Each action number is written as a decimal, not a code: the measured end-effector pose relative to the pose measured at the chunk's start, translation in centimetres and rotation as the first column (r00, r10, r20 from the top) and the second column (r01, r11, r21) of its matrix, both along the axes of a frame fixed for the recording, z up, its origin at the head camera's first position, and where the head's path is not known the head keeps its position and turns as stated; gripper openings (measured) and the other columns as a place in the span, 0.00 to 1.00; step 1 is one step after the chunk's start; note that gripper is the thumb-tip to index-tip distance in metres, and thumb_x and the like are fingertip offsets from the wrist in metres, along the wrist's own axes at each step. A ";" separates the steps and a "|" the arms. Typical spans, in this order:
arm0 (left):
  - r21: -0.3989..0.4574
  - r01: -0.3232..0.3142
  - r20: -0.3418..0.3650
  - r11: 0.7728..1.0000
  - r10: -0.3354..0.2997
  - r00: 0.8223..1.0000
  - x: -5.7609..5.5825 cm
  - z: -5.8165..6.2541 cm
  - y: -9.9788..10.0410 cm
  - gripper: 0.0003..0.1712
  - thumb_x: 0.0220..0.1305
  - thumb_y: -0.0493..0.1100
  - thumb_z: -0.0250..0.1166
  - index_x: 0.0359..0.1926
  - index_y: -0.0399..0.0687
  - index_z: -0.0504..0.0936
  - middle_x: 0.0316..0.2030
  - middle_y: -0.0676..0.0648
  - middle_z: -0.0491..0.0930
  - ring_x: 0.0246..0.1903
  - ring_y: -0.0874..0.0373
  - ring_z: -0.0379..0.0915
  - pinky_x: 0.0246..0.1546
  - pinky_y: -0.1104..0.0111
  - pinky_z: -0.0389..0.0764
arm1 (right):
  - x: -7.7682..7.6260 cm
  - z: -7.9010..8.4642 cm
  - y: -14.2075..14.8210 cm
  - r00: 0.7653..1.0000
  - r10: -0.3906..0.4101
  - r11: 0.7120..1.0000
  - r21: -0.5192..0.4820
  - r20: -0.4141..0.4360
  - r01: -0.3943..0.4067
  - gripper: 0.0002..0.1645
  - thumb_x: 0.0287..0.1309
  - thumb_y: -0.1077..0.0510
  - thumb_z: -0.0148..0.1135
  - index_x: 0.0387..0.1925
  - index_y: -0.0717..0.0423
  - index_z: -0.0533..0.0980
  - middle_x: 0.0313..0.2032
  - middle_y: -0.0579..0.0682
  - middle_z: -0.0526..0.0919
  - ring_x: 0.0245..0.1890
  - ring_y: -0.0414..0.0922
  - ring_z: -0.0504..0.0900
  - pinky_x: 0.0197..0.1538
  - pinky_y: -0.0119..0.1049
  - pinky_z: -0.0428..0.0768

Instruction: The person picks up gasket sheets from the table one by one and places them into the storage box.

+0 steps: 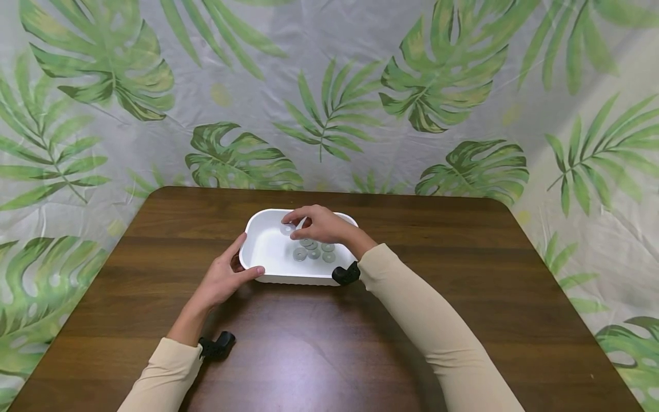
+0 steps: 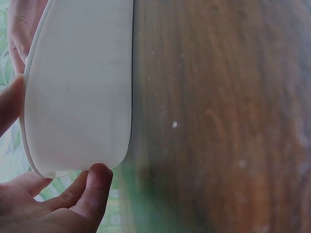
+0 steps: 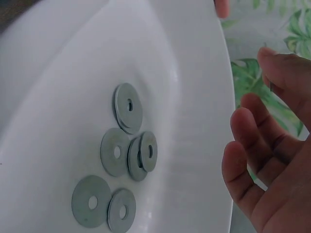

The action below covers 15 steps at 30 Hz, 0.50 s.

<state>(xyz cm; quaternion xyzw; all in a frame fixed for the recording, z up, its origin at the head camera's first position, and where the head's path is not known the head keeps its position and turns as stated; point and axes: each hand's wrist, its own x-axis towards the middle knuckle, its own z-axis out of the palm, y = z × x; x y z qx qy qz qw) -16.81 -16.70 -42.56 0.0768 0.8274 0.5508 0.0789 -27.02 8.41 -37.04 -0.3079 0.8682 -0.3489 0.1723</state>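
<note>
A white rectangular tray (image 1: pixel 273 260) with rounded corners stands on the table, holding several flat grey metal washers (image 3: pixel 115 151), some overlapping. My left hand (image 1: pixel 223 280) grips the tray's left end, thumb at the front rim and fingers along the outer side wall (image 2: pixel 82 97). Over the tray's back left part, my right hand (image 1: pixel 321 224) pinches a single washer (image 1: pixel 287 229) between thumb and index finger. In the right wrist view only a thin edge shows at those fingers, while the other fingers (image 3: pixel 243 160) curl loosely.
The tray sits toward the back of a dark brown wooden table (image 1: pixel 437 286). A leaf-patterned cloth (image 1: pixel 329 103) hangs behind the table's far edge. Black wrist cameras (image 1: pixel 217 346) are strapped at both cuffs.
</note>
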 end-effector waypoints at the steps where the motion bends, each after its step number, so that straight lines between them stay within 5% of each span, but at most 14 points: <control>1: -0.001 0.000 0.000 1.000 0.000 1.000 0.0 0.0 0.0 0.54 0.62 0.43 0.70 0.79 0.43 0.44 0.69 0.29 0.66 0.61 0.40 0.72 0.43 0.83 0.74 | 0.0 0.0 0.0 1.000 0.001 1.000 0.001 -0.002 -0.001 0.23 0.62 0.58 0.67 0.59 0.50 0.79 0.53 0.53 0.83 0.49 0.52 0.83 0.51 0.34 0.80; 15: -0.005 -0.003 -0.007 1.000 0.003 1.000 -0.1 -0.1 0.1 0.54 0.62 0.42 0.70 0.79 0.41 0.45 0.67 0.28 0.67 0.60 0.42 0.73 0.43 0.83 0.74 | 0.0 0.3 -0.4 1.000 -0.014 0.999 0.039 -0.015 0.015 0.28 0.65 0.52 0.64 0.65 0.49 0.73 0.57 0.55 0.80 0.53 0.51 0.81 0.57 0.40 0.79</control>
